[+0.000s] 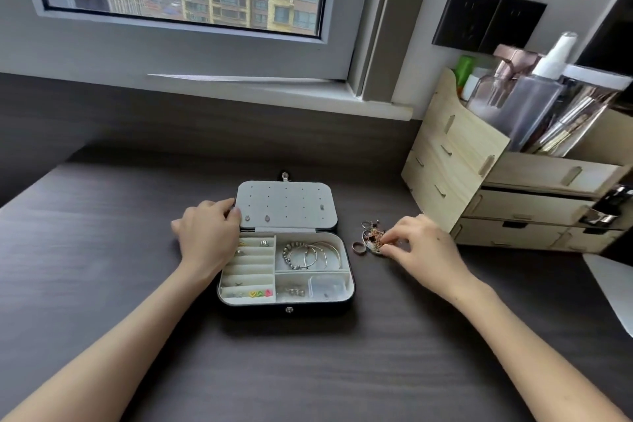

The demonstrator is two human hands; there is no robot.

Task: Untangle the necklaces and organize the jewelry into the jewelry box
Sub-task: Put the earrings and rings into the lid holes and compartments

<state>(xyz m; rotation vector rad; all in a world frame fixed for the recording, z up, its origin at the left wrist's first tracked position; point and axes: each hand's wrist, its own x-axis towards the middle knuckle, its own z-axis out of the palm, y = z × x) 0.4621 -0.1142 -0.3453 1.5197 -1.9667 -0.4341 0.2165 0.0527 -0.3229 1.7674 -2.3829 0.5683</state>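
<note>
Head view: box (pixel 260 309) lies lengthwise left-right; left fingers (pixel 222 207) grip lid (pixel 286 205), right fingers (pixel 397 233) pinch tangle (pixel 373 238).

Beyond your dark wood-grain tabletop (pixel 102 250) you have a pale plywood drawer organiser (pixel 455 161) holding clear bottles (pixel 527 106), under black wall sockets (pixel 488 22).

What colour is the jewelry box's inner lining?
Pale grey-white, inside a black outer shell. The head view, the only one, shows the open jewelry box plainly.

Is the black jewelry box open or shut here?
Open. The black jewelry box has its grey perforated lid folded back, exposing white compartments with silver bangles; the left hand holds the lid's edge.
</note>
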